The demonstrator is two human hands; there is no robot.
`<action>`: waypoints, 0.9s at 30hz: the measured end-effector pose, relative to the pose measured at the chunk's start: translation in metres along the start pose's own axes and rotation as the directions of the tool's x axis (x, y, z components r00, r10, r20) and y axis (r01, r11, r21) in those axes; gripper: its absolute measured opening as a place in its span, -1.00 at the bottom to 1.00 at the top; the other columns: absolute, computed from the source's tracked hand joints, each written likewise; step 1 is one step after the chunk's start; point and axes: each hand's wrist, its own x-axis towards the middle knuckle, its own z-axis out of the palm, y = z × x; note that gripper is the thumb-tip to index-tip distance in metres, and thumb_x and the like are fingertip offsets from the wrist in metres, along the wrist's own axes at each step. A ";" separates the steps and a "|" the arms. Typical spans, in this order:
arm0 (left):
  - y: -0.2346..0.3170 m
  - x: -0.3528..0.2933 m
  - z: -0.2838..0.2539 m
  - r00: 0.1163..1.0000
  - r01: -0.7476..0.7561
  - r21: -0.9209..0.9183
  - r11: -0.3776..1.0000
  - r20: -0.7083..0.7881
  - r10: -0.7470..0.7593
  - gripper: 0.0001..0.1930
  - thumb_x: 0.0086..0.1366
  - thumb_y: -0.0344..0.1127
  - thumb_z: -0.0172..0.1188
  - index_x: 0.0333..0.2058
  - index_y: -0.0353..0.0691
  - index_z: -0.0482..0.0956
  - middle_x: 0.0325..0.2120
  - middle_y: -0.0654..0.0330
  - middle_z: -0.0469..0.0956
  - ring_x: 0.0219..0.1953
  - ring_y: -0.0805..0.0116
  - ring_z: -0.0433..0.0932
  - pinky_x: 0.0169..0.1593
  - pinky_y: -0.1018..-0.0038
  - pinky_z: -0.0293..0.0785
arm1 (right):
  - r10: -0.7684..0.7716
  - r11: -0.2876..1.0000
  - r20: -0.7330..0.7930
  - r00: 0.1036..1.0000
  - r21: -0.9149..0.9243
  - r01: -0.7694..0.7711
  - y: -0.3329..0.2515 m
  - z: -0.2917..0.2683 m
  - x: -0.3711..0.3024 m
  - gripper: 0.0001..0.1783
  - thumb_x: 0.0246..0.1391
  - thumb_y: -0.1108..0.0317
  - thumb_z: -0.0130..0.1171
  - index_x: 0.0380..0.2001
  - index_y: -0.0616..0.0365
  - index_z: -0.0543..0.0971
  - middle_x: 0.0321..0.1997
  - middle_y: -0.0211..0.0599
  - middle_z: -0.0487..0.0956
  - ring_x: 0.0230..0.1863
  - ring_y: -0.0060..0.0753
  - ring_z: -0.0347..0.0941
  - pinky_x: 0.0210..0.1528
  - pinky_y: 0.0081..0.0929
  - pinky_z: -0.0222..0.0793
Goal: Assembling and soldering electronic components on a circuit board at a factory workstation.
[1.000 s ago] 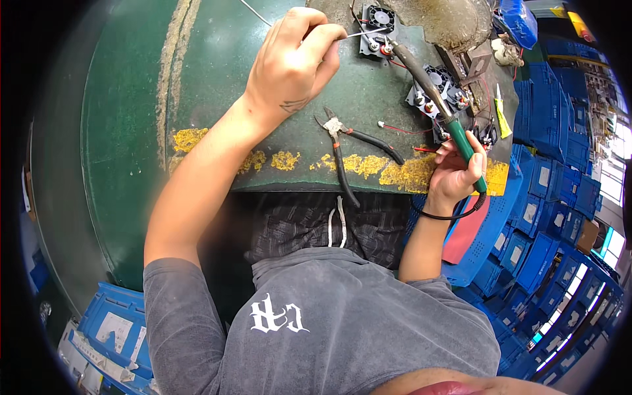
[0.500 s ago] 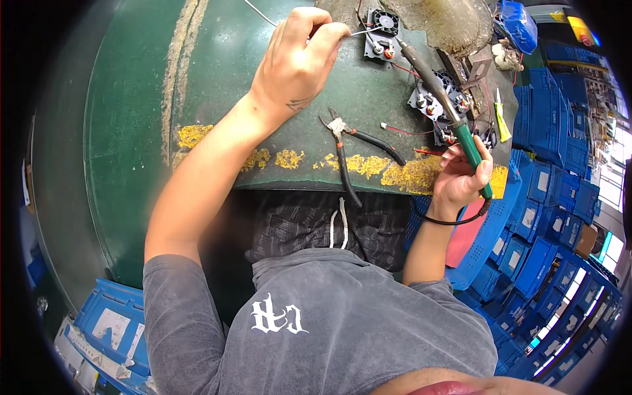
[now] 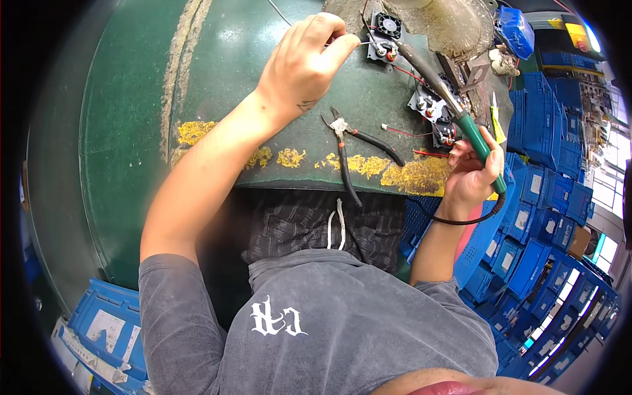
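My left hand (image 3: 303,69) is closed, pinching a thin grey solder wire (image 3: 279,12) that runs out past both sides of the fist. The wire's short end reaches the terminals of a small board with a black cooling fan (image 3: 388,26) at the far side of the bench. In my right hand (image 3: 471,183) is a soldering iron (image 3: 473,137) with a green handle. Its tip comes in from the right beside the same terminals; whether it touches them I cannot tell. Diagonal cutters (image 3: 340,131) lie with their jaws apart between my arms.
More fan boards (image 3: 428,105) with red and black wires lie under and beside the iron. A metal block (image 3: 471,71) and a yellow tube (image 3: 496,122) sit at the bench's right. Blue crates (image 3: 536,184) are stacked beyond, and a blue bin (image 3: 108,322) stands at lower left.
The wire's end has moved from the fan down to the terminals. The iron's handle and my right hand have shifted right and slightly nearer; the tip is closer to the terminals.
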 end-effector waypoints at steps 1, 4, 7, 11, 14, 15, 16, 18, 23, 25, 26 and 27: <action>0.000 0.000 0.000 1.000 -0.004 -0.001 1.000 -0.002 0.004 -0.76 0.08 -0.45 0.26 -0.22 -0.21 0.65 -0.22 0.18 0.48 -0.19 0.19 0.56 -0.11 0.32 0.53 | -0.011 1.000 0.007 1.000 -0.015 0.011 0.000 0.001 0.001 -0.34 0.33 -0.08 -0.04 0.06 0.42 0.50 -0.46 -0.11 0.64 -0.56 -0.40 0.52 -0.58 -0.55 0.39; 0.001 0.001 0.000 1.000 -0.009 0.012 1.000 -0.016 0.009 -0.78 0.09 -0.44 0.25 -0.24 -0.20 0.64 -0.23 0.18 0.47 -0.19 0.19 0.55 -0.11 0.32 0.52 | 0.004 1.000 0.012 1.000 -0.017 -0.004 0.000 -0.001 0.002 -0.34 0.33 -0.08 -0.05 0.06 0.42 0.51 -0.47 -0.12 0.64 -0.56 -0.40 0.52 -0.58 -0.54 0.38; 0.000 0.000 0.001 1.000 0.001 -0.012 1.000 -0.001 -0.001 -0.80 0.09 -0.42 0.24 -0.26 -0.21 0.63 -0.24 0.18 0.47 -0.20 0.19 0.55 -0.11 0.31 0.51 | 0.006 1.000 0.022 1.000 -0.012 -0.006 -0.001 -0.001 0.003 -0.34 0.34 -0.08 -0.06 0.06 0.41 0.52 -0.47 -0.13 0.63 -0.58 -0.41 0.51 -0.59 -0.54 0.38; 0.002 0.001 0.000 1.000 -0.012 0.005 1.000 -0.023 0.012 -0.82 0.09 -0.41 0.24 -0.28 -0.21 0.62 -0.25 0.18 0.47 -0.21 0.19 0.54 -0.12 0.31 0.50 | 0.008 0.999 0.001 1.000 -0.052 -0.008 -0.004 0.003 0.002 -0.34 0.34 -0.08 -0.07 0.06 0.41 0.52 -0.48 -0.14 0.63 -0.59 -0.41 0.48 -0.59 -0.55 0.37; 0.004 0.002 -0.002 1.000 0.009 -0.028 1.000 0.000 -0.009 -0.78 0.10 -0.53 0.30 -0.23 -0.24 0.68 -0.26 0.17 0.48 -0.24 0.18 0.55 -0.14 0.33 0.51 | 0.017 0.999 -0.012 1.000 -0.036 -0.018 -0.007 0.004 0.004 -0.35 0.35 -0.07 -0.07 0.05 0.41 0.52 -0.48 -0.14 0.63 -0.61 -0.42 0.48 -0.60 -0.57 0.36; 0.005 0.003 -0.002 1.000 0.008 -0.018 1.000 -0.003 -0.008 -0.78 0.11 -0.53 0.30 -0.23 -0.24 0.68 -0.26 0.16 0.48 -0.24 0.18 0.55 -0.13 0.33 0.51 | 0.018 0.999 -0.010 1.000 -0.037 -0.019 -0.008 0.005 0.004 -0.35 0.35 -0.07 -0.07 0.05 0.41 0.52 -0.48 -0.14 0.63 -0.61 -0.42 0.48 -0.60 -0.57 0.36; 0.005 0.003 -0.002 1.000 0.008 -0.007 1.000 -0.006 -0.008 -0.79 0.11 -0.53 0.30 -0.23 -0.24 0.68 -0.26 0.16 0.48 -0.23 0.18 0.55 -0.13 0.33 0.52 | 0.002 0.999 -0.002 1.000 -0.052 -0.002 -0.010 0.006 0.004 -0.36 0.35 -0.06 -0.07 0.04 0.41 0.53 -0.49 -0.14 0.62 -0.62 -0.43 0.47 -0.61 -0.58 0.36; 0.003 0.002 0.002 1.000 -0.010 -0.003 1.000 -0.025 0.010 -0.83 0.10 -0.47 0.25 -0.28 -0.23 0.62 -0.27 0.18 0.46 -0.22 0.20 0.54 -0.14 0.33 0.50 | -0.015 0.998 0.007 1.000 -0.067 0.016 -0.014 0.008 0.006 -0.37 0.35 -0.05 -0.07 0.03 0.41 0.53 -0.49 -0.13 0.62 -0.63 -0.43 0.47 -0.62 -0.59 0.35; 0.003 0.002 0.002 0.999 -0.030 0.013 0.999 -0.038 0.031 -0.86 0.10 -0.42 0.21 -0.32 -0.22 0.57 -0.27 0.19 0.45 -0.21 0.22 0.53 -0.15 0.33 0.48 | -0.070 0.989 0.065 0.995 -0.129 0.078 -0.022 0.008 0.018 -0.41 0.35 -0.01 -0.08 -0.02 0.41 0.55 -0.50 -0.12 0.61 -0.65 -0.47 0.45 -0.62 -0.59 0.35; 0.004 0.003 -0.002 1.000 0.000 -0.030 1.000 0.011 0.001 -0.81 0.12 -0.54 0.29 -0.24 -0.24 0.67 -0.27 0.16 0.48 -0.24 0.17 0.55 -0.13 0.32 0.53 | -0.052 0.991 0.047 0.998 -0.122 0.057 -0.023 0.008 0.020 -0.42 0.35 0.01 -0.08 -0.03 0.41 0.56 -0.50 -0.12 0.61 -0.65 -0.47 0.45 -0.62 -0.60 0.34; 0.004 0.003 -0.001 1.000 0.001 -0.029 1.000 0.010 -0.001 -0.81 0.12 -0.54 0.29 -0.24 -0.24 0.67 -0.27 0.16 0.48 -0.24 0.17 0.55 -0.13 0.32 0.53 | -0.060 0.992 0.056 0.997 -0.104 0.065 -0.024 0.008 0.021 -0.44 0.35 0.04 -0.08 -0.05 0.43 0.57 -0.51 -0.09 0.62 -0.65 -0.45 0.46 -0.63 -0.60 0.33; 0.003 0.003 0.001 1.000 -0.012 -0.014 1.000 -0.008 0.012 -0.84 0.11 -0.48 0.25 -0.28 -0.23 0.62 -0.27 0.18 0.46 -0.22 0.20 0.55 -0.14 0.32 0.51 | -0.068 0.994 0.065 0.996 -0.087 0.073 -0.024 0.008 0.022 -0.45 0.36 0.07 -0.08 -0.08 0.44 0.58 -0.52 -0.05 0.62 -0.65 -0.42 0.47 -0.63 -0.60 0.32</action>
